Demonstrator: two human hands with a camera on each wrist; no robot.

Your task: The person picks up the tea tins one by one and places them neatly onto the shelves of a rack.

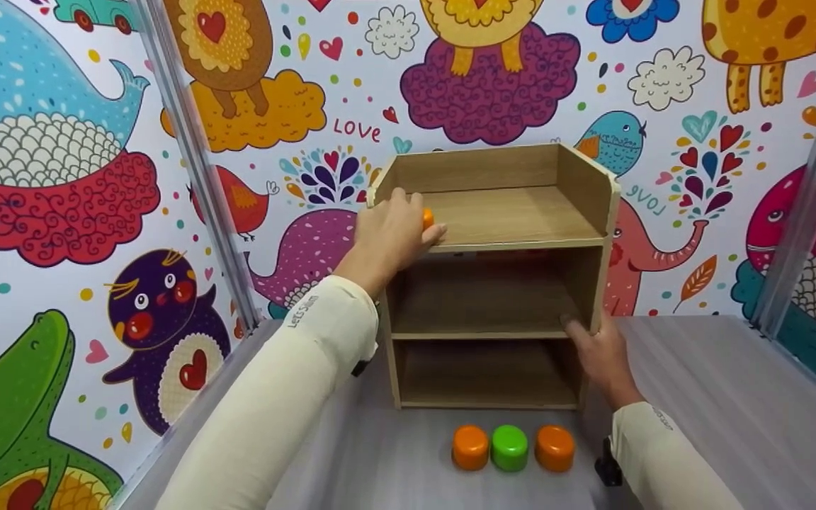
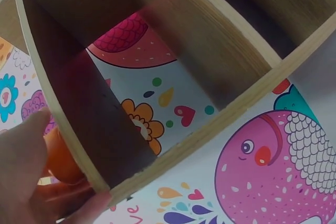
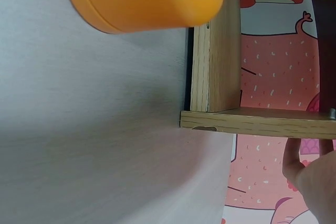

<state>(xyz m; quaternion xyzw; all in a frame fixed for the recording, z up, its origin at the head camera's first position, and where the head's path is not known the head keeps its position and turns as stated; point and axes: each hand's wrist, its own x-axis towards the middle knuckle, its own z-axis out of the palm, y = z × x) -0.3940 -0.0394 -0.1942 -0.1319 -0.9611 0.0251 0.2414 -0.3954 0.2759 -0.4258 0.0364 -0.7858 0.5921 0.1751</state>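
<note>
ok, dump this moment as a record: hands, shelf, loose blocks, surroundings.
left_hand: left hand grips held orange block at top tier, left end
right_hand: right hand holds right side panel
shelf: three-tier wooden shelf, upright on gray tabletop
front_row: left orange block, green block, right orange block
block_shape: cylindrical
backdrop: cartoon-print wall

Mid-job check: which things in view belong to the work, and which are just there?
Part of the job:
Left hand, holding an orange piece
Right hand, gripping the wooden shelf unit
Likely the green cylinder and two orange cylinders on the table

Just there:
Printed wall
Metal posts
</note>
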